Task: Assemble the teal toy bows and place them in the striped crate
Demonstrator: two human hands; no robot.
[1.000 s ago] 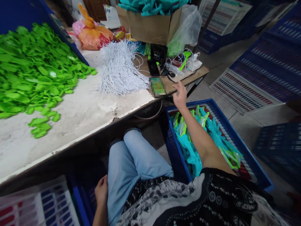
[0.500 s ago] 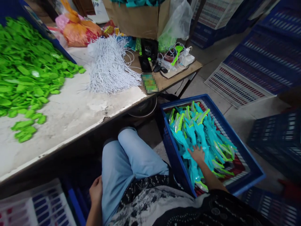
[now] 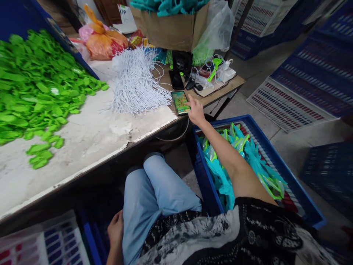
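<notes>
My right hand (image 3: pixel 195 110) reaches over the table's front edge to a smartphone (image 3: pixel 181 102) lying flat with a colourful, partly blurred screen. The index finger stretches out over the screen, and nothing is gripped. Low beside my left thigh hangs my left hand (image 3: pixel 115 225). Its fingers are mostly hidden against the leg. Under my right forearm stands a blue crate (image 3: pixel 286 171) holding a heap of turquoise plastic pieces (image 3: pixel 220 171) with lime-green and clear parts. Left of the phone lies a bundle of white cords (image 3: pixel 138 82).
A large pile of green plastic pieces (image 3: pixel 44 84) covers the left of the white tabletop (image 3: pixel 91 147). Behind the cords stand a cardboard box (image 3: pixel 168 31) of turquoise parts and an orange bag (image 3: pixel 106 44). Stacked crates (image 3: pixel 311 70) are at right; a white crate (image 3: pixel 55 239) is lower left.
My right hand has left the turquoise pieces in the crate and moved up and left to the phone. The view has shifted slightly. My left hand stays beside the thigh.
</notes>
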